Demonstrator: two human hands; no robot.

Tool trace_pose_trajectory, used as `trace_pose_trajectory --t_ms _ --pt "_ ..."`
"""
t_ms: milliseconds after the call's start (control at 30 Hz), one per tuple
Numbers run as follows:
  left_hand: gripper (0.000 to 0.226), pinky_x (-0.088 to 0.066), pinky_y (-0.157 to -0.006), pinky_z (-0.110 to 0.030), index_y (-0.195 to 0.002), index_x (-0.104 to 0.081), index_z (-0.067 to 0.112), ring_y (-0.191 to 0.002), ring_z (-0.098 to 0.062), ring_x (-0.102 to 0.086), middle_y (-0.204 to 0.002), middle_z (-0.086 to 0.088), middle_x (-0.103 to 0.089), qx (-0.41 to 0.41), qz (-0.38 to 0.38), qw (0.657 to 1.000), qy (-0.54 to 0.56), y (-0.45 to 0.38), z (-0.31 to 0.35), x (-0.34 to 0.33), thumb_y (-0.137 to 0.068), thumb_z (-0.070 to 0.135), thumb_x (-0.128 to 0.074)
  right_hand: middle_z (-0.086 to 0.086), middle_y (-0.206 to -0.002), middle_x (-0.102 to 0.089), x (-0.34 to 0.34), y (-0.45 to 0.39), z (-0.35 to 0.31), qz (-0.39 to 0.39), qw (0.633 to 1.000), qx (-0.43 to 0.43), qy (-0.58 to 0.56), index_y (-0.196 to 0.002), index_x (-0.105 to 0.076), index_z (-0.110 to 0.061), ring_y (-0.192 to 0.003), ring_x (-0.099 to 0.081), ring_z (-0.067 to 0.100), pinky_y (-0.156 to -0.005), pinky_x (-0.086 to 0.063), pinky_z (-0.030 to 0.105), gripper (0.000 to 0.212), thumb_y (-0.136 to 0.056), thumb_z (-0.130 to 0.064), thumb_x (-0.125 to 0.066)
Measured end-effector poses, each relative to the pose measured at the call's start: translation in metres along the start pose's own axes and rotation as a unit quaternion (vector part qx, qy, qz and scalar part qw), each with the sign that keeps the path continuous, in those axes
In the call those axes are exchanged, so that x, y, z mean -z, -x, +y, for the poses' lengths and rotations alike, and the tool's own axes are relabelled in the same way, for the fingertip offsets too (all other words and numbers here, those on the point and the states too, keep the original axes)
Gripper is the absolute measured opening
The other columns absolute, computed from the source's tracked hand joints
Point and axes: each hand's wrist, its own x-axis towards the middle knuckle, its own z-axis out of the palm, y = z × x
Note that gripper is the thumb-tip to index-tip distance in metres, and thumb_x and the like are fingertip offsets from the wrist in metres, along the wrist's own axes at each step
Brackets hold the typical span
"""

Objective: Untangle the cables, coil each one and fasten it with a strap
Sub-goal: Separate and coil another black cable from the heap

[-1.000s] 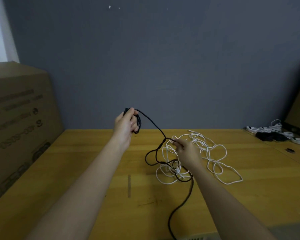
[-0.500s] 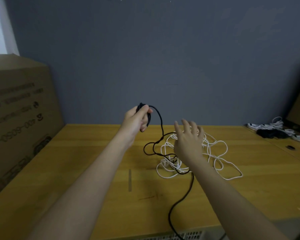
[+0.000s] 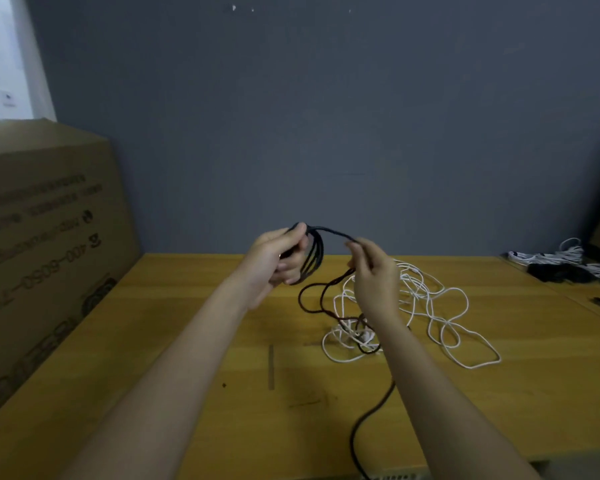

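The right hand [image 3: 371, 271] has risen from the tangle and now pinches the black cable [image 3: 329, 232]. The left hand [image 3: 278, 258] grips the coil [image 3: 312, 261], ready for another loop.

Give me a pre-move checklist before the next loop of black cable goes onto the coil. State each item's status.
1. Coil held: the left hand grips several loops of the black cable. Ok.
2. Feed strand held: the right hand pinches the black strand coming off the coil. Ok.
3. Black cable free of the white cable: they cross in a tangle on the table. Not ok.
4. Slack to pull: black cable trails off the table's near edge; its far end is out of view. Cannot tell.
5. Strap within reach: no strap can be made out. Cannot tell.
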Motion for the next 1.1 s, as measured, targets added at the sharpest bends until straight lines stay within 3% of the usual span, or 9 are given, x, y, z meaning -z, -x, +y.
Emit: trace_pose_trajectory --t_ms 67,167,233,333,500,667,767,967,1100 --pt "0.028 -0.021 -0.043 -0.023 -0.071 -0.045 0.013 -0.034 -0.006 -0.019 -0.041 0.008 -0.025 0.015 -0.063 0.998 0.028 0.007 -0.002 0.001 -0.093 0.03 -0.044 -0.005 -0.081 -0.066 -0.003 -0.006 -0.005 -0.003 0.996 0.034 0.08 -0.107 -0.069 -0.023 -0.072 -0.059 0.014 -0.062 -0.047 0.032 0.022 -0.099 -0.03 -0.05" --pt "0.022 -0.024 -0.041 -0.021 -0.076 -0.044 0.011 -0.031 -0.005 -0.022 -0.04 0.007 -0.03 0.008 -0.097 0.992 0.079 0.01 -0.005 -0.004 -0.09 0.027 -0.043 0.01 -0.09 -0.07 -0.016 0.003 -0.002 -0.116 0.957 0.092 0.249 -0.102 -0.069 -0.014 -0.082 -0.062 0.031 -0.06 -0.041 0.036 0.02 -0.096 -0.018 -0.05" --pt "0.015 -0.029 -0.043 -0.021 -0.08 -0.043 0.01 -0.035 -0.007 -0.029 -0.046 0.004 -0.037 -0.013 -0.05 0.988 0.145 0.009 -0.013 -0.007 -0.091 0.021 -0.044 0.014 -0.091 -0.067 -0.024 0.014 0.002 -0.212 0.926 0.09 0.299 -0.092 -0.065 -0.008 -0.086 -0.06 0.037 -0.062 -0.039 0.038 0.015 -0.093 -0.014 -0.051" --pt "0.016 -0.038 -0.055 -0.023 -0.083 -0.041 0.012 -0.048 -0.011 -0.043 -0.06 0.001 -0.049 -0.033 0.043 0.981 0.184 0.001 -0.029 -0.008 -0.097 0.005 -0.04 0.011 -0.104 -0.064 -0.034 0.03 0.01 -0.303 0.894 0.131 0.303 -0.117 -0.057 -0.01 -0.094 -0.058 0.034 -0.068 -0.042 0.038 0.023 -0.096 -0.019 -0.051" --pt "0.019 -0.05 -0.065 -0.023 -0.086 -0.038 0.014 -0.058 -0.01 -0.061 -0.085 -0.004 -0.06 -0.081 0.152 0.981 0.093 -0.011 -0.043 -0.002 -0.102 0.003 -0.036 0.001 -0.112 -0.064 -0.036 0.047 0.022 -0.249 0.926 0.117 0.259 -0.117 -0.063 -0.018 -0.097 -0.061 0.025 -0.072 -0.049 0.038 0.023 -0.095 -0.022 -0.056" --pt "0.011 -0.054 -0.076 -0.022 -0.094 -0.032 0.015 -0.077 -0.007 -0.069 -0.109 -0.003 -0.058 -0.118 0.177 0.964 -0.157 -0.026 -0.059 0.01 -0.104 0.009 -0.03 0.009 -0.102 -0.066 -0.033 0.048 0.021 -0.233 0.94 0.127 0.215 -0.117 -0.068 -0.012 -0.09 -0.062 0.029 -0.072 -0.048 0.036 0.025 -0.094 -0.014 -0.058" --pt "0.008 -0.053 -0.079 -0.028 -0.099 -0.031 0.013 -0.087 -0.005 -0.066 -0.109 0.001 -0.056 -0.091 0.113 0.918 -0.37 -0.028 -0.067 0.02 -0.104 0.02 -0.03 0.01 -0.096 -0.069 -0.024 0.042 0.024 -0.207 0.949 0.123 0.205 -0.107 -0.073 -0.01 -0.088 -0.062 0.028 -0.069 -0.037 0.026 0.021 -0.093 -0.006 -0.058" --pt "0.016 -0.055 -0.064 -0.051 -0.1 -0.033 0.015 -0.077 -0.031 -0.066 -0.087 -0.016 -0.065 0.02 -0.02 0.812 -0.583 -0.032 -0.067 0.023 -0.102 0.031 -0.033 0.009 -0.095 -0.066 -0.015 0.032 0.03 -0.193 0.948 0.115 0.227 -0.104 -0.073 -0.01 -0.086 -0.061 0.027 -0.071 -0.047 0.035 0.021 -0.096 -0.009 -0.053" --pt "0.025 -0.042 -0.058 -0.032 -0.104 -0.037 0.012 -0.074 -0.016 -0.054 -0.081 0.0 -0.051 0.042 -0.069 0.81 -0.581 -0.028 -0.065 0.023 -0.102 0.037 -0.038 0.008 -0.099 -0.069 -0.003 0.021 0.03 -0.143 0.961 0.084 0.219 -0.104 -0.073 -0.01 -0.091 -0.062 0.027 -0.074 -0.047 0.034 0.021 -0.096 -0.011 -0.053"
